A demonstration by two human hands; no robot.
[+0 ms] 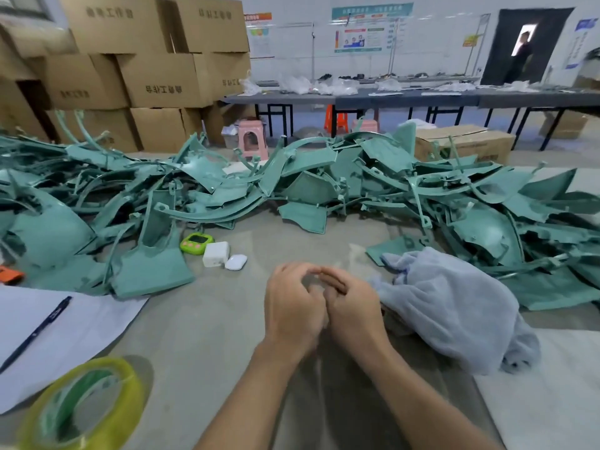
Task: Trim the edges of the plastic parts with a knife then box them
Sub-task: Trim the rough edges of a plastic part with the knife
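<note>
A wide heap of teal plastic parts (302,180) stretches across the grey table (211,319) from the left edge to the right. One flat teal part (149,267) lies nearest, at the left front of the heap. My left hand (292,306) and my right hand (354,310) meet over the middle of the table, in front of the heap. Their fingers are loosely bent and the fingertips touch each other. Nothing shows between them. A small orange object (9,275) lies at the far left edge; what it is I cannot tell.
A crumpled grey cloth (448,306) lies right of my hands. A tape roll (81,407), paper (74,316) and pen (35,332) lie front left. A green timer (196,242), white charger (216,254) and white case (236,262) sit near the heap. Stacked cardboard boxes (156,76) stand behind.
</note>
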